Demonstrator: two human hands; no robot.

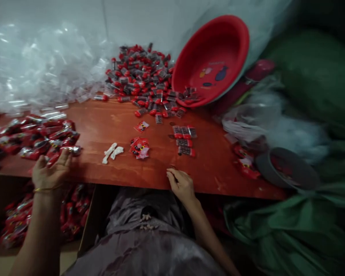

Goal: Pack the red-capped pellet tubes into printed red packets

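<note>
I have my left hand (pixel 52 168) palm up at the near edge of the heap of red packets (pixel 43 138), fingers spread and loosely curled. It does not appear to grip anything; whether a fingertip touches the silvery packet just beyond it I cannot tell. My right hand (pixel 181 183) rests by the near edge of the table (pixel 155 170), fingers bent and drawn together; I see nothing in it, but the pinch is too hidden for me to be sure it is empty.

Straight beyond the right hand lie the small red-capped tubes (pixel 184 132), set in a short stack, with the big tube pile (pixel 138 73) farther off, spilling against the tilted red basin (pixel 212 57). Between the hands sit the flat printed sachets (pixel 140 147) and two white pieces (pixel 109 153).

My worry on the left is the heap's edge: a careless sweep of that wrist could push packets over into the open box (pixel 87 222) below. On the right, a low forearm reaching forward might knock the stacked tubes out of line. The sachets look light and slick, so a hasty pinch could lift two together. A bump to the basin might send loose tubes rolling towards me.
</note>
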